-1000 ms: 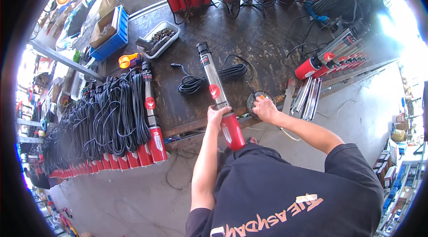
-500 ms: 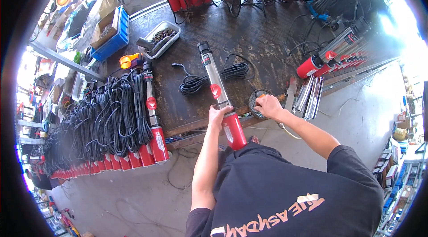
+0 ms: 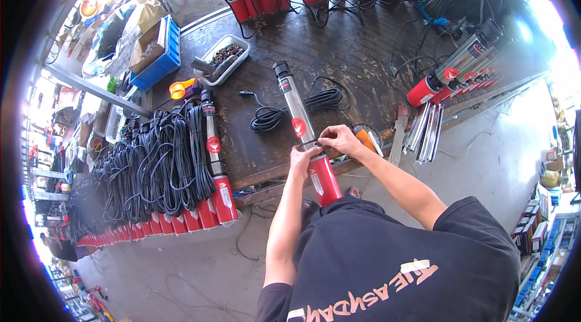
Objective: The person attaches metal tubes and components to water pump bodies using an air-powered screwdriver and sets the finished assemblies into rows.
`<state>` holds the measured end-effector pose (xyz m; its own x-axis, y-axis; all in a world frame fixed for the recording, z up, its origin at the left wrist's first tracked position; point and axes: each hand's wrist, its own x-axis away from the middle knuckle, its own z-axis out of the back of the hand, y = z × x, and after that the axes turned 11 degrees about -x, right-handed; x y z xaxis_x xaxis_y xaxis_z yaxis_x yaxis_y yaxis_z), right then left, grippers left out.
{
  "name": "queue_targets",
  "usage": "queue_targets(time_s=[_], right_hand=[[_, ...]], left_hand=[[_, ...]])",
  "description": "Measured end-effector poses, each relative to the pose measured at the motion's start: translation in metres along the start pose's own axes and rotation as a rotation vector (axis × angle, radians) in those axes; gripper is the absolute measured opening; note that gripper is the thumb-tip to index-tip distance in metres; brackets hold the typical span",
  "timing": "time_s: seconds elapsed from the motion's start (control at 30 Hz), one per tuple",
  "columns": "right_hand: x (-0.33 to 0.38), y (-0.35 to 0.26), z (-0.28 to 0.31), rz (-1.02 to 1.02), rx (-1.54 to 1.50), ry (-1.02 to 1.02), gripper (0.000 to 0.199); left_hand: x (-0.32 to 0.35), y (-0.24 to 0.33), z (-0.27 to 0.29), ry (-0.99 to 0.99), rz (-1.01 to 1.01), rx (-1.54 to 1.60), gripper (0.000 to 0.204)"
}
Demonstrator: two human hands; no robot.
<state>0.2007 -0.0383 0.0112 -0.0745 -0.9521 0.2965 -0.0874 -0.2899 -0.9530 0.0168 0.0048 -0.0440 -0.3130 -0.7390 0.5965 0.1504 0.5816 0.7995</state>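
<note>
A long submersible pump (image 3: 294, 104) with a silver tube, black top end and red lower body slants from the table toward my body. My left hand (image 3: 301, 161) is wrapped round its middle, where tube and red body join. Beside it my right hand (image 3: 340, 140) pinches at that same joint; whatever is between the fingertips is too small to make out. Behind the pump lies a coiled black cable (image 3: 321, 100). A round dish (image 3: 375, 134) of small parts with an orange object sits just right of my right hand, partly hidden by it.
Several finished-looking pumps with coiled cables (image 3: 175, 158) line the left side. More red-bottomed pumps (image 3: 423, 91) lie at the right, near a bundle of silver strips (image 3: 425, 131). A white tub (image 3: 241, 55) of small metal parts and a blue crate (image 3: 172, 49) stand at the back left.
My right hand has left the round dish and come left to the pump's joint. My left hand stays on the pump. The whole view has shifted slightly.
</note>
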Motion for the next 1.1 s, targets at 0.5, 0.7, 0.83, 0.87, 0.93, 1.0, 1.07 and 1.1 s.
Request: queue_targets(time_s=[0.5, 0.7, 0.83, 0.87, 0.93, 1.0, 1.07, 1.1], right_hand=[[0.014, 0.035, 0.007, -0.351, -1.409, 0.657, 0.028], [0.005, 0.07, 0.028, -0.118, -1.825, 1.033, 0.028], [-0.007, 0.06, 0.017, 0.038, -1.763, 1.32, 0.016], [-0.007, 0.071, 0.022, 0.103, -1.679, 1.369, 0.018], [-0.002, 0.069, 0.01, 0.273, -1.487, 1.409, 0.022], [0.021, 0.026, -0.022, 0.47, -1.241, 1.355, 0.023], [0.039, 0.001, -0.03, 0.534, -0.778, 1.347, 0.025], [0.043, -0.005, -0.029, 0.587, -0.514, 1.35, 0.032]], left_hand=[[0.009, 0.005, 0.002, -0.023, -0.005, 0.039, 0.072], [0.008, 0.009, 0.003, -0.03, 0.052, -0.03, 0.072], [0.009, 0.012, -0.001, -0.074, -0.004, -0.006, 0.063], [0.009, 0.013, -0.007, -0.087, -0.011, 0.014, 0.061], [0.0, 0.005, -0.003, -0.075, 0.002, 0.013, 0.059], [-0.004, -0.004, 0.003, -0.088, 0.004, 0.039, 0.059], [-0.006, -0.004, 0.002, -0.089, 0.023, 0.017, 0.056], [-0.001, 0.006, 0.002, -0.112, 0.042, 0.023, 0.054]])
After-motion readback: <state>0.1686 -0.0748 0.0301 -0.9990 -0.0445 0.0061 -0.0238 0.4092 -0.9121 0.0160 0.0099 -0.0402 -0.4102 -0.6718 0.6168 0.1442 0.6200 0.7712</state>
